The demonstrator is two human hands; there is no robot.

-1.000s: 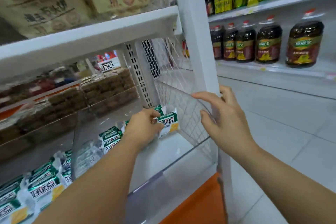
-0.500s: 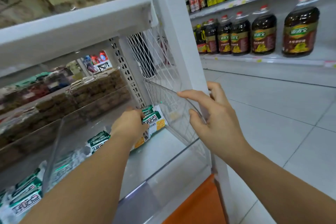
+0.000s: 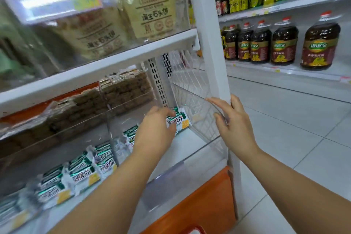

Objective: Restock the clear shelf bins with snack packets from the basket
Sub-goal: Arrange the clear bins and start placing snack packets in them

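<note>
Presently, head view: the left hand reaches into the clear bin, its grip curled on one end of a green-and-white snack packet near the bin's back right corner. The right hand shows a wide grip, fingers spread against the bin's side wall, beside the white post. Matching packets fill the neighbouring bin.

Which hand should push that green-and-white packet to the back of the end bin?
Left. The left hand is inside the clear bin, gripping the green-and-white packet. The right hand rests outside on the bin's side wall, seemingly steadying it, so it would have to reach around.
</note>
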